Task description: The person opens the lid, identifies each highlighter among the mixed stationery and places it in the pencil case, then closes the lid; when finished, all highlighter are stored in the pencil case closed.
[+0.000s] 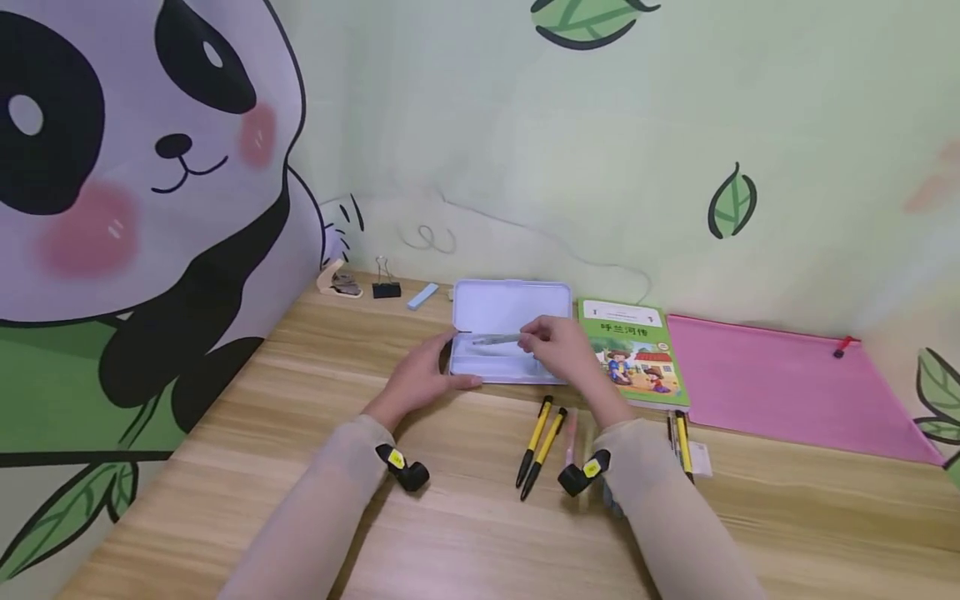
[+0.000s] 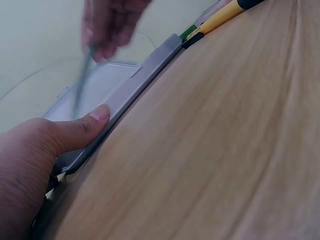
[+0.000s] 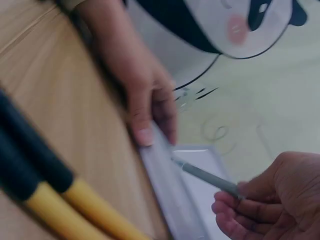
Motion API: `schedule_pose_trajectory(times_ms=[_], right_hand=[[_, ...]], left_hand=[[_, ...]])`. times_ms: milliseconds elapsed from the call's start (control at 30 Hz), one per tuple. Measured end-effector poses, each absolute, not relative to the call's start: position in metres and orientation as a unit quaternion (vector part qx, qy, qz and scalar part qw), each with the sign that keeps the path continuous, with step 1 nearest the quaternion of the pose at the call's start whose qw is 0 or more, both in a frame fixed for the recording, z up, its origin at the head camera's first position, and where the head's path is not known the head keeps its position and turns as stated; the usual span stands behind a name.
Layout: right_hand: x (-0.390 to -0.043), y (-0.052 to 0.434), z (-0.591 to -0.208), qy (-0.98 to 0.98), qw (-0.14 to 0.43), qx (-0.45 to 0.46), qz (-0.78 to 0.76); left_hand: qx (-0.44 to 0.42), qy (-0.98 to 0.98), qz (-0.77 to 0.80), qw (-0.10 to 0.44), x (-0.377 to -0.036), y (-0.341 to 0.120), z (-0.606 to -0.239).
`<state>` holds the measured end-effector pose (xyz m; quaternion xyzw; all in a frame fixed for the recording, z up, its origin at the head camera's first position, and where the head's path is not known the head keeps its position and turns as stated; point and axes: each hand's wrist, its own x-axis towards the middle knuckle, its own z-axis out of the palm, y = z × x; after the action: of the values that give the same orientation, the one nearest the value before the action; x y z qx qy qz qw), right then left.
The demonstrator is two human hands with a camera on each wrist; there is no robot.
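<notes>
A shallow white pencil case (image 1: 512,307) lies with its lid raised, near the wall. My left hand (image 1: 422,373) grips its left end, the thumb (image 2: 82,131) along the front edge and the fingers at the side. Over the tray, my right hand (image 1: 557,343) pinches a slim grey-green pen (image 3: 207,177) near one end between thumb and fingers. The pen's tip points left, towards my left hand. In the left wrist view the pen is blurred.
Two yellow-and-black pens (image 1: 534,442) and a pink pen (image 1: 572,435) lie in front of the case. To the right are a green book (image 1: 633,329) and a pink pouch (image 1: 772,383). A black binder clip (image 1: 387,290) and a light blue bar (image 1: 422,296) sit back left.
</notes>
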<state>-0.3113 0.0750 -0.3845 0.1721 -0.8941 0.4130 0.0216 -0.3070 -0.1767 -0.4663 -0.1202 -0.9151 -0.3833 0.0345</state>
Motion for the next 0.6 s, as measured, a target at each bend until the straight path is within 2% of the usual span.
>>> schedule_pose_trajectory(times_ms=[167, 333, 467, 600], right_hand=[[-0.313, 0.069, -0.397, -0.913, 0.025, 0.135, 0.383], [-0.318, 0.067, -0.407, -0.917, 0.066, 0.135, 0.368], [-0.320, 0.067, -0.416, -0.923, 0.091, 0.134, 0.348], [-0.319, 0.063, -0.421, -0.924, 0.073, 0.140, 0.349]], left_hand=[[-0.122, -0.916, -0.383, 0.023, -0.309, -0.177, -0.465], [-0.123, -0.915, -0.382, 0.041, -0.310, -0.177, -0.463], [-0.120, -0.918, -0.378, 0.027, -0.309, -0.176, -0.462], [-0.115, -0.919, -0.376, 0.025, -0.307, -0.177, -0.465]])
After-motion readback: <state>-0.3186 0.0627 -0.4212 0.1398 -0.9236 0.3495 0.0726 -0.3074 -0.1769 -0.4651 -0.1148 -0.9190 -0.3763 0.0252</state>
